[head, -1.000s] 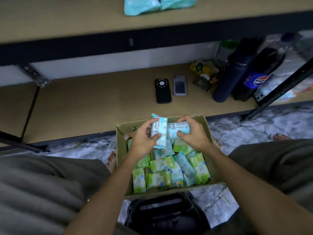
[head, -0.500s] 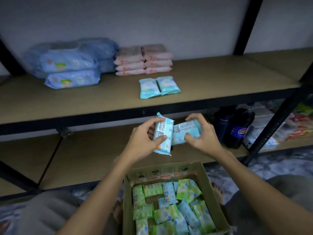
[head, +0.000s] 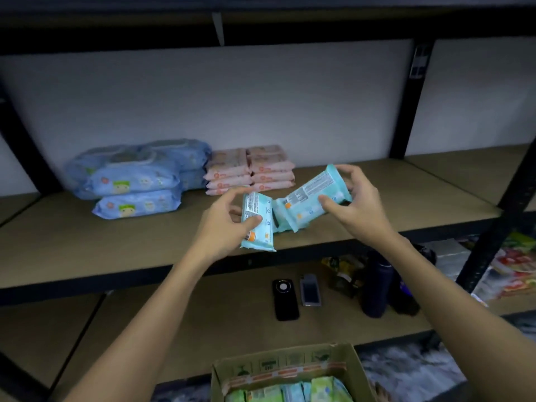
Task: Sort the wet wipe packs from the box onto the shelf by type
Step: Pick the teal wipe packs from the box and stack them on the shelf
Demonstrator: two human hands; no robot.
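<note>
1. Left hand (head: 229,224): fingers and thumb curled round one teal wipe pack (head: 258,221), held with its printed back facing the camera, above the front part of the middle shelf (head: 116,245).
2. Right hand (head: 355,198): thumb and fingers grip a second teal pack (head: 311,198), tilted with its far end raised; its near end lies close to the left-hand pack, and whether the two touch cannot be told.
3. Behind the held packs, part of at least one more teal pack (head: 280,220) shows on the shelf; the exact count is hidden.
4. Blue wipe packs (head: 136,178): large, stacked at the left rear of the same shelf; at least four are visible.
5. Pink wipe packs (head: 249,169): two side-by-side stacks just right of the blue ones, about four packs in each.
6. Cardboard box (head: 290,369): open, at the lower edge of the view; green packs (head: 327,390) and at least one teal pack lie inside, the number cut off by the frame.
7. Lower shelf (head: 203,320): two phones (head: 285,298), one black and one smaller and silver-edged, lie side by side; right of them stands one dark bottle (head: 375,285), with further blurred items around it.
</note>
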